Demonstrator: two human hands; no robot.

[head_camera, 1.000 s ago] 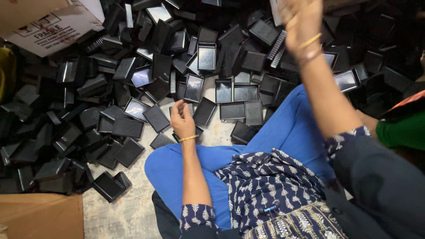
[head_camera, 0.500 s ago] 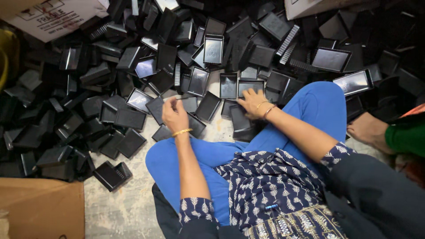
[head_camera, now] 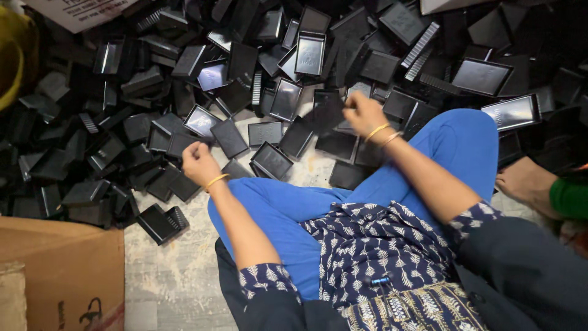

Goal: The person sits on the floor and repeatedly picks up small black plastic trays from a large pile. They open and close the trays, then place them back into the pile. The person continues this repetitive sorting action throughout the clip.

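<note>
A large heap of black plastic trays (head_camera: 306, 55) covers the floor in front of me. I sit with my knees in blue trousers (head_camera: 453, 141) drawn up. My right hand (head_camera: 362, 113) is raised above the heap and grips a black tray (head_camera: 324, 115), which is blurred by motion. My left hand (head_camera: 199, 162) is lower and to the left, fingers curled into a fist at the near edge of the heap. It rests beside a flat tray (head_camera: 229, 138), and nothing shows inside it. Both wrists carry thin gold bangles.
A brown cardboard box (head_camera: 61, 270) stands at the lower left, and another carton (head_camera: 79, 9) lies at the top left beside a yellow object (head_camera: 12, 67). Another person's bare foot (head_camera: 527, 184) and green garment (head_camera: 569, 197) are at the right. Grey floor (head_camera: 171, 276) shows near me.
My right hand came down from high at the back, reached the trays by my knee and now lifts one. My left hand slid left along the edge of the heap.
</note>
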